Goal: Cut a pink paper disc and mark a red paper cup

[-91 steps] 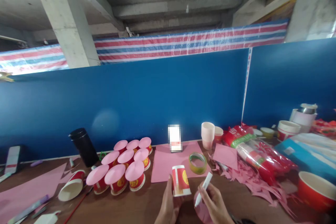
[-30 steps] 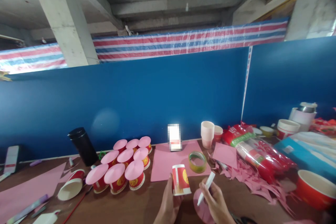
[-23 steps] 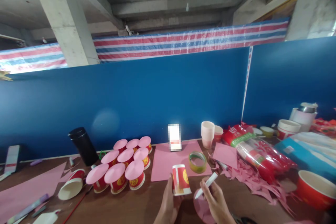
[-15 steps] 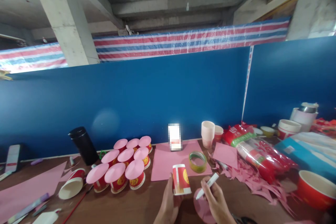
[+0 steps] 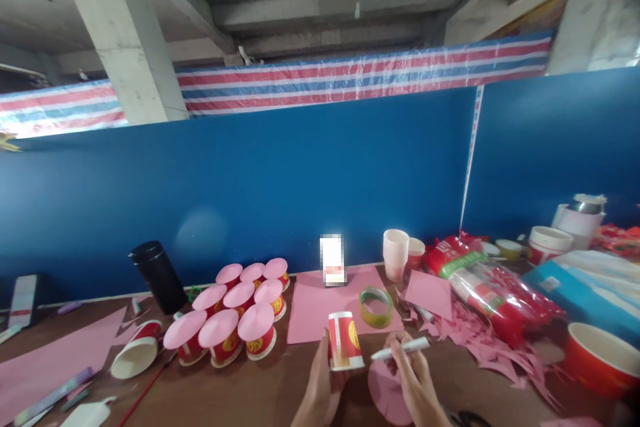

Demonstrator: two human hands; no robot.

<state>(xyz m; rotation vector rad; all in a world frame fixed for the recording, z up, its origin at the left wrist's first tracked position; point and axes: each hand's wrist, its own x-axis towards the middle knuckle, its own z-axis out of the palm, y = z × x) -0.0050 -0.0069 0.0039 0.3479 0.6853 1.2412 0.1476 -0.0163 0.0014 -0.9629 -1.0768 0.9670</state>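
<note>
My left hand [image 5: 323,380] is closed around a red paper cup [image 5: 345,341] with a gold emblem, held just above the table. In my right hand [image 5: 411,373] is a white glue stick or marker pen [image 5: 400,348], gripped between thumb and fingers and tilted with its tip toward the cup; a small gap separates tip and cup. Beneath that hand lies a pink paper disc [image 5: 387,390], partly covered by my fingers. Behind the cup a roll of tape [image 5: 376,307] rests on a pink paper sheet [image 5: 320,320].
Several red cups topped with pink discs [image 5: 219,329] stand left of centre, near a black bottle [image 5: 157,277]. One cup [image 5: 137,350] lies tipped over. To the right are pink paper scraps [image 5: 480,340], a red plastic package [image 5: 495,287], stacked white cups [image 5: 395,255] and scissors handles [image 5: 467,419].
The white pen-shaped item in my right hand has swung from steep to nearly level, its tip rising off the pink disc toward the cup. My left hand and the cup stay nearly still.
</note>
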